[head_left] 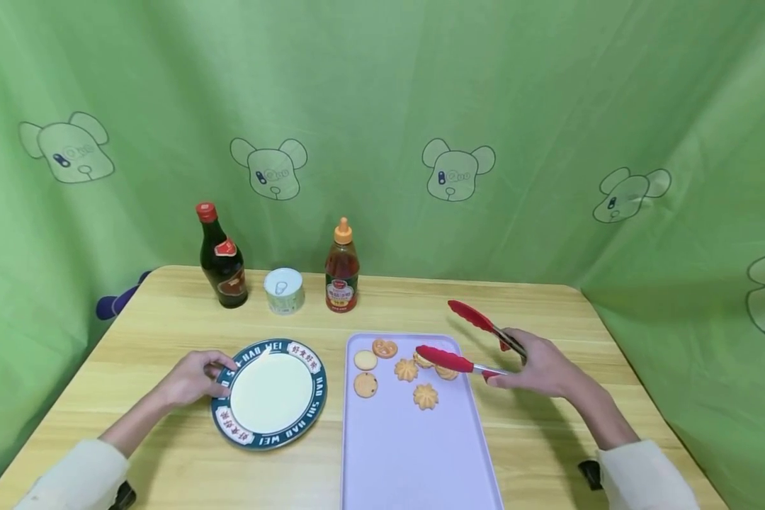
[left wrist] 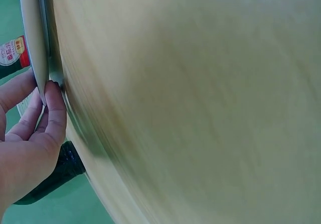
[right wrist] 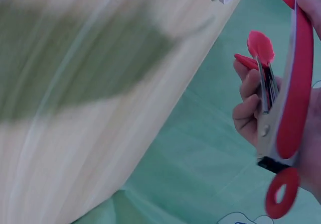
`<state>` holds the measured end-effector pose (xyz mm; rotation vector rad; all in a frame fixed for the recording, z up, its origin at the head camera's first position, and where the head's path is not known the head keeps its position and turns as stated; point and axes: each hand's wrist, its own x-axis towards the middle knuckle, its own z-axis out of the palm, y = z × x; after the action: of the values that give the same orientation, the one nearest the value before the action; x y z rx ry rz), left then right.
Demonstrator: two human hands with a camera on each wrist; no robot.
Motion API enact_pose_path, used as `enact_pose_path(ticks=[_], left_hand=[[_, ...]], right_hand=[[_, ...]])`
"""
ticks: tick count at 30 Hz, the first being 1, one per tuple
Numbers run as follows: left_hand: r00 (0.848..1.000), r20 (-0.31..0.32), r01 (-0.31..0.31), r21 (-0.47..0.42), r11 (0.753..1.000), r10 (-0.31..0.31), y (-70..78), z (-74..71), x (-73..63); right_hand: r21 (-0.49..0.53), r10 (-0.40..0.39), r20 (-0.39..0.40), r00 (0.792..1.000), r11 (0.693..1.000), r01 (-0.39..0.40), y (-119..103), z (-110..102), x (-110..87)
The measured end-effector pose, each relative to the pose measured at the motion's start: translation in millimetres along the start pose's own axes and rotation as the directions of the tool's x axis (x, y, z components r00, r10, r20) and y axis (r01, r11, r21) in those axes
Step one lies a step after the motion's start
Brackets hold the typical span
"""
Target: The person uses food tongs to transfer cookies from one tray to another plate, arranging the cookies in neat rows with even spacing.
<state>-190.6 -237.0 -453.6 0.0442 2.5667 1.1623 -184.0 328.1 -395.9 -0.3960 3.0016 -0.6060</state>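
Note:
My left hand [head_left: 194,379] pinches the left rim of a round plate [head_left: 270,397] with a dark teal, lettered border. In the left wrist view the plate appears edge-on, its rim held between thumb and fingers. My right hand [head_left: 542,365] grips red-tipped metal tongs [head_left: 445,359], whose two arms are spread apart. One red tip overlaps the cookies at the upper right of a lilac tray [head_left: 414,453]; the other points past the tray's far corner. Nothing sits between the tips. A flower-shaped cookie [head_left: 426,397] and several other cookies lie in the tray's far half.
Along the table's back stand a dark bottle [head_left: 223,262] with a red cap, a tin can [head_left: 284,292] and a sauce bottle [head_left: 341,276] with an orange nozzle. A green curtain [head_left: 370,127] hangs behind the wooden table [head_left: 535,304].

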Motion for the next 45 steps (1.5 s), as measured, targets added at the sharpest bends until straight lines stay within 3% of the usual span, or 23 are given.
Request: enact_pose_path(ticks=[12,23,45], left_hand=[[1.000,0.000,0.010,0.014,1.000,-0.010,1.1,-0.8,0.0],[1.000,0.002,0.026,0.007,1.000,-0.026,1.4,0.1,0.6],[0.999,0.006,0.034,0.020,0.999,-0.034,2.4,0.3,1.2]], right_hand=[[-0.065,-0.022,0.131,0.991,0.997,0.031,0,-17,-6.4],[-0.089,0.024,0.213,0.977,0.996,-0.005,-4,-26,-8.7],[-0.107,0.030,0.266,0.964,0.994,-0.001,-12,-25,-0.7]])
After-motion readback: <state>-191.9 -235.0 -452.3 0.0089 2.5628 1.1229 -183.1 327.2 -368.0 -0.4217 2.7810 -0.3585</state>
